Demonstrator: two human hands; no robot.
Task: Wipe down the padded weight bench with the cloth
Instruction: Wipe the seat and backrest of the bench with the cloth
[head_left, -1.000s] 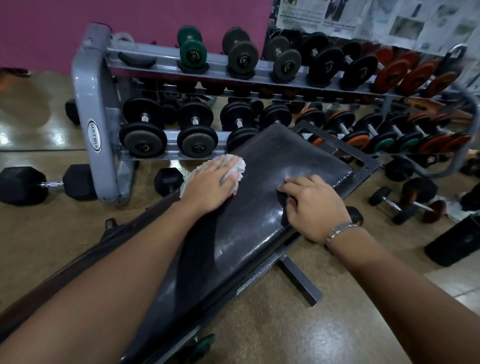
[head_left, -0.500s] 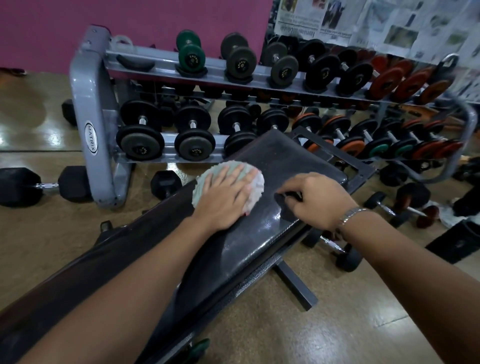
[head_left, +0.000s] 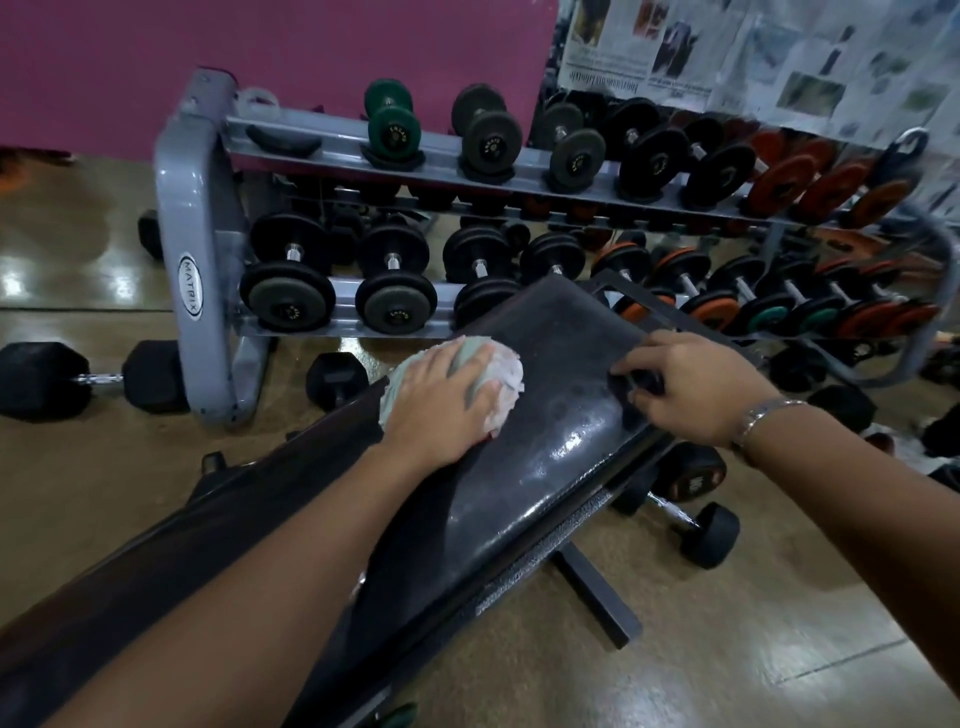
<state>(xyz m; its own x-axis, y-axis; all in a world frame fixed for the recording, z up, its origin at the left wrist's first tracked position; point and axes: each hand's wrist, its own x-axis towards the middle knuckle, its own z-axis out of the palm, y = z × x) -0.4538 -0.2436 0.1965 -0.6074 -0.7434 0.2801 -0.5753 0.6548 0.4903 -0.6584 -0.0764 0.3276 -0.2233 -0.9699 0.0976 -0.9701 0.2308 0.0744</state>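
Gym floor, dumbbell rack (head_left: 192, 249) just behind; the padded weight bench (head_left: 550, 431) runs diagonally toward it, black vinyl glossy near the far end. Left hand (head_left: 441, 410) lies flat, fingers straight and slightly spread, pressing the bunched pale cloth (head_left: 501, 384) onto the pad's left side near the top, likely for broad wiping contact. Right hand (head_left: 691, 387) curls its fingers over the pad's right edge, apparently steadying the bench against the push.
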